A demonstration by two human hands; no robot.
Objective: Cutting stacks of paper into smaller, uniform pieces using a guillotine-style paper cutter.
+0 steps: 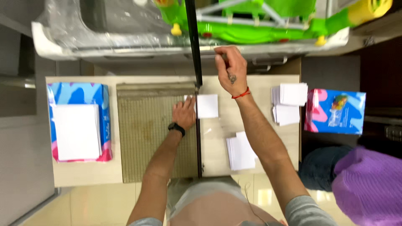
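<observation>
Cutting step on the paper cutter: the left hand lies flat, pinning the white sheet jutting past its fingertips; the right hand, beyond, clenches the raised blade arm, needing a steady downward pull next

Raised blade splits the tabletop.

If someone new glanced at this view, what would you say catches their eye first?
Probably the paper cutter at the middle of the table: its black blade arm stands raised, the right hand gripping its far end, while the left hand presses a white sheet at the cutting edge. Next, the bright blue and pink paper pack on the left, topped with white sheets, and the stacks of cut white cards on the right.
</observation>
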